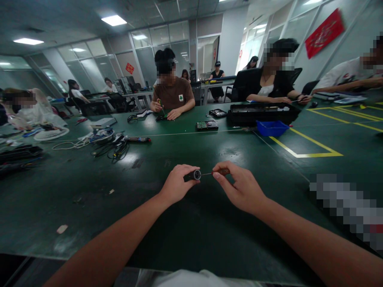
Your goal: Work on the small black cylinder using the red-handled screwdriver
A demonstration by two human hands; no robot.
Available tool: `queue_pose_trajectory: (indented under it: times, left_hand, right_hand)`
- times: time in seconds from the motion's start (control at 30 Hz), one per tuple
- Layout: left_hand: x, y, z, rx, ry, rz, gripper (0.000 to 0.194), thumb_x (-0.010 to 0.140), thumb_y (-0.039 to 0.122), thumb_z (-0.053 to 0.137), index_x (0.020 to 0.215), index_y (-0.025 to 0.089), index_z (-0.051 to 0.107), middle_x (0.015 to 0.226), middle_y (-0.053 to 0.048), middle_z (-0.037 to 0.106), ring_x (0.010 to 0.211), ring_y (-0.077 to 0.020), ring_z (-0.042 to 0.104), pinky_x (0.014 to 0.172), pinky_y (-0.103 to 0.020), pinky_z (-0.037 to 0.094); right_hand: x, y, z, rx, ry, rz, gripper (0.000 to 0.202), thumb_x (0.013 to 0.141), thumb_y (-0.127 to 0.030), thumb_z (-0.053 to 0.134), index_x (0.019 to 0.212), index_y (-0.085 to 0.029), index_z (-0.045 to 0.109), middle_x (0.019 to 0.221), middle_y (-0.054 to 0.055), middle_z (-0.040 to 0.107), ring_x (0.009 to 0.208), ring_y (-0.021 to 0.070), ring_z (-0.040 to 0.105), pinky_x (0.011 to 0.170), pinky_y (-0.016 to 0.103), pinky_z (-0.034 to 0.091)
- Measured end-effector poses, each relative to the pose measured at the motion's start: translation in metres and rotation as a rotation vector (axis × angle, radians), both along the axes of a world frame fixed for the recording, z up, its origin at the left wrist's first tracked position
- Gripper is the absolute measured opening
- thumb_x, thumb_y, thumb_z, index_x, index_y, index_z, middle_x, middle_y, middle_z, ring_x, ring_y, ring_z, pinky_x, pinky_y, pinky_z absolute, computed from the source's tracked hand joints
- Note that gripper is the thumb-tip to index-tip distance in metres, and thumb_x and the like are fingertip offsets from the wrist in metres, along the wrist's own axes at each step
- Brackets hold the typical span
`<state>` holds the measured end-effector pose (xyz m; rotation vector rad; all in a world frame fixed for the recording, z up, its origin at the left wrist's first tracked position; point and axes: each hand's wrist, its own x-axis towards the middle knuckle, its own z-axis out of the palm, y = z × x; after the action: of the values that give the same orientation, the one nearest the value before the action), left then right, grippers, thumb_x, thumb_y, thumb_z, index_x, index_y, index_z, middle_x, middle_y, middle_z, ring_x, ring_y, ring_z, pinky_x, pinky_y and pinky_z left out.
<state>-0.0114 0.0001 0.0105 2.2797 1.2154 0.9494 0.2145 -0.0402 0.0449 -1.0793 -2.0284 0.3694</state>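
My left hand [176,183] is closed around a short black cylinder [196,175] whose round, light-rimmed end faces me and the right. What kind of part it is I cannot make out. A small screwdriver [223,171] with a reddish-brown handle is pinched in my right hand [239,185]. Its thin metal shaft points left and its tip meets the side of the cylinder's rim, or lies very near it. Both hands are held above the green table [191,235], close together in front of me.
Tangled cables [115,145] lie at the left. Farther back are a circuit-board device [207,125], a blue tray [272,128] and a long black case [263,113]. A pixelated object [347,211] sits at the right. A co-worker [172,93] works across the table.
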Motion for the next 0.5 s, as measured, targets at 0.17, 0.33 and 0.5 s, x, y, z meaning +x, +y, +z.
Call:
queue_pose_trajectory:
  times: [0.17,0.33,0.5]
  left_hand:
    - [-0.002,0.0016,-0.0027,-0.006,0.005,-0.022,0.04,0.082,0.021,0.076,0.12,0.028,0.068,0.116,-0.003,0.069,0.111,-0.0227,0.059,0.1,-0.041,0.045]
    - [-0.0008,0.0017,-0.0017,-0.018,-0.011,-0.013,0.038,0.082,0.023,0.076,0.12,0.027,0.068,0.116,-0.003,0.069,0.11,-0.0225,0.059,0.1,-0.041,0.044]
    - [0.0005,0.0003,-0.0005,-0.023,0.001,0.001,0.038,0.082,0.02,0.076,0.118,0.028,0.069,0.112,-0.004,0.068,0.108,-0.0228,0.06,0.098,-0.041,0.045]
  right_hand:
    - [0.0009,0.002,0.0007,-0.047,0.005,0.004,0.012,0.097,-0.031,0.052,0.103,-0.025,0.06,0.09,0.003,0.071,0.08,0.0206,0.068,0.068,0.034,0.052]
    - [0.0006,0.0029,0.0,-0.073,0.039,-0.021,0.012,0.097,-0.031,0.052,0.103,-0.025,0.06,0.092,0.004,0.072,0.083,0.0214,0.069,0.066,0.033,0.051]
    - [0.0005,0.0032,-0.0024,-0.085,0.053,-0.033,0.012,0.097,-0.033,0.053,0.103,-0.025,0.06,0.093,0.004,0.073,0.084,0.0217,0.07,0.07,0.035,0.052]
